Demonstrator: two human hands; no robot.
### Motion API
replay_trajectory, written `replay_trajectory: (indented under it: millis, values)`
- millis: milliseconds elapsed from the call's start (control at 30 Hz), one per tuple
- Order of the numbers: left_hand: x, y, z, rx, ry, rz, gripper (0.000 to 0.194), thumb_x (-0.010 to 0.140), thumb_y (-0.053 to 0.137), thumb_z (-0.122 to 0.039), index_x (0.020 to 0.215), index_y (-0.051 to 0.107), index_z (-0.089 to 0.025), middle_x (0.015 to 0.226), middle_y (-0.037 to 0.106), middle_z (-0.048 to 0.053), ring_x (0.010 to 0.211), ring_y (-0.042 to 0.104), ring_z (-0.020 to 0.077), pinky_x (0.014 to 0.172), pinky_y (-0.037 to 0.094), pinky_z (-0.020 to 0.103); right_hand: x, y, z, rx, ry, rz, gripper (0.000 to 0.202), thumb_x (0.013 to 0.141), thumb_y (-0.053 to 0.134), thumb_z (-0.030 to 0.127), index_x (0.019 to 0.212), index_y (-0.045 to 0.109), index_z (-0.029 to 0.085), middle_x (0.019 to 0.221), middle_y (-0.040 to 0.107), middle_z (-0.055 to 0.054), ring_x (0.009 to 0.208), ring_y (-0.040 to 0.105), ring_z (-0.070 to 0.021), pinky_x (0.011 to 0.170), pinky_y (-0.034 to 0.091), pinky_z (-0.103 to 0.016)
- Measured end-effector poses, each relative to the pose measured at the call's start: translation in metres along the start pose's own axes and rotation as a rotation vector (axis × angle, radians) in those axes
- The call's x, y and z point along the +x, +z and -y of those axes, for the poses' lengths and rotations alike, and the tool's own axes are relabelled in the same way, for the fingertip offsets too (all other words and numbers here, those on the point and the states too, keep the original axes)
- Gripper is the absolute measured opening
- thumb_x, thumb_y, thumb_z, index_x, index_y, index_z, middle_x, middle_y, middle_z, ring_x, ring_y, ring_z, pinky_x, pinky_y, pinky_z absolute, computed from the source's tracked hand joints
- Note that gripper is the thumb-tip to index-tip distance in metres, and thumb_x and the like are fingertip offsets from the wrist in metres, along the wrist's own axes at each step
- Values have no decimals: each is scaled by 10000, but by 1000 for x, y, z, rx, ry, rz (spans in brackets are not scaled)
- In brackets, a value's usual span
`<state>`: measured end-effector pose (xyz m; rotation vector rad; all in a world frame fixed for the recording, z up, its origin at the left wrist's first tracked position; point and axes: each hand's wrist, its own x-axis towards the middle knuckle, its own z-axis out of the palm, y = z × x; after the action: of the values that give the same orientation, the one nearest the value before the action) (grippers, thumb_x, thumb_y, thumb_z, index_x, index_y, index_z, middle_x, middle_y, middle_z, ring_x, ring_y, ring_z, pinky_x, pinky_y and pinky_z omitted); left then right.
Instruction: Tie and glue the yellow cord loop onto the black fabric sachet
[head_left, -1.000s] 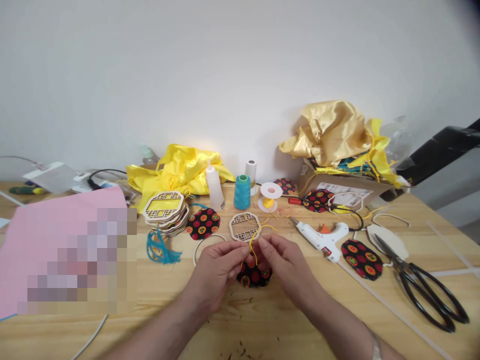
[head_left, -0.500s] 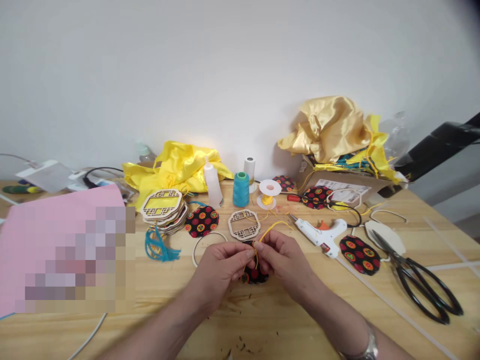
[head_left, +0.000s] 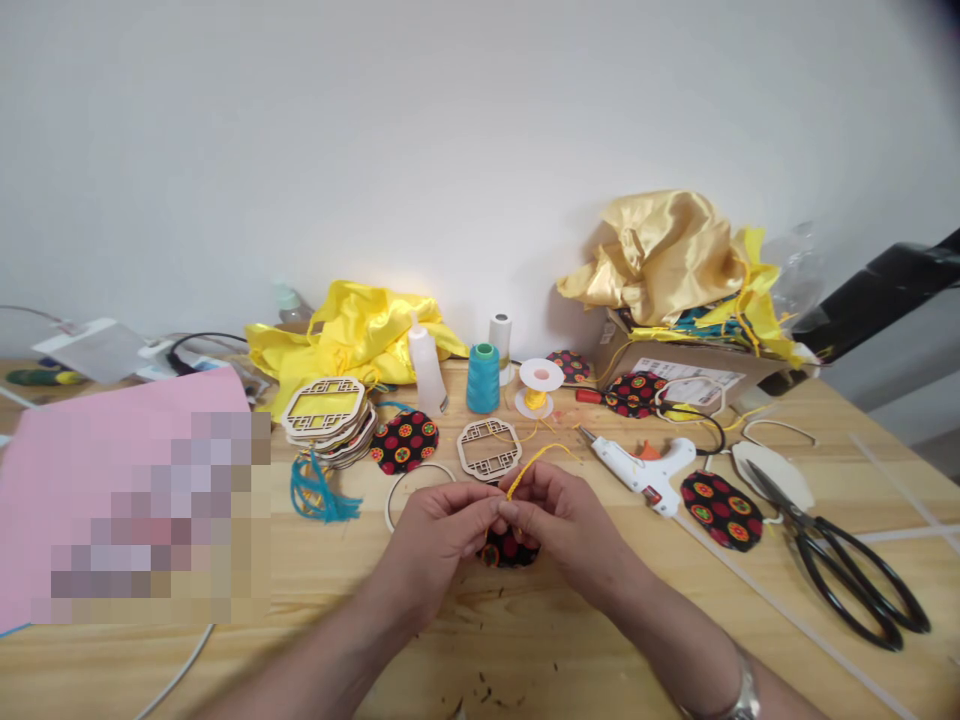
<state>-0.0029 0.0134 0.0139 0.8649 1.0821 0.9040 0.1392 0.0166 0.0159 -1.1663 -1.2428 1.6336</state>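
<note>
A thin yellow cord is held at the middle of the wooden counter, its loose end arching up and away to the right. I see two bare hands meeting at it, fingertips touching. The left hand has its thumb and forefinger pressed together at the cord's near end; the right hand pinches it the same way, the other fingers curled under. The exact spot each grips is hidden between the fingers.

Just below the hands shows a black cloth piece with red dots, partly covered; I cannot tell whether it touches the counter. Right behind the hands lies a flat wooden lattice frame, and a pale ring lies beside the left hand.

Farther back stand a spool of yellow thread, a blue thread cone and a white squeeze bottle. To the right I have a white glue gun, then large black-handled scissors, blades lying over a pale disc. To the left sit stacked frames, a blue tassel and, at the edge, a pink sheet, partly blurred.
</note>
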Motion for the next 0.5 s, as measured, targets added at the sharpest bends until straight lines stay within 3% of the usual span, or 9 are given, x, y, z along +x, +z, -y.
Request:
replay_trajectory:
  millis: [267, 500]
  values:
    - [2, -2, 2, 2, 15, 10, 127, 697, 652, -233, 643, 698, -128, 511, 549, -17, 415, 314, 31, 404, 184, 184, 0, -4, 4, -131, -65, -77, 100, 716, 608, 229, 675, 597, 139, 551, 541, 41, 496, 464, -73, 479, 370, -191]
    - [1, -1, 1, -4, -14, -18, 141, 668, 684, -267, 653, 698, -126, 499, 557, -17, 395, 317, 31, 395, 181, 186, 2, -6, -2, -214, -112, -141, 98, 708, 603, 227, 670, 654, 153, 626, 639, -15, 595, 562, -135, 585, 446, -247]
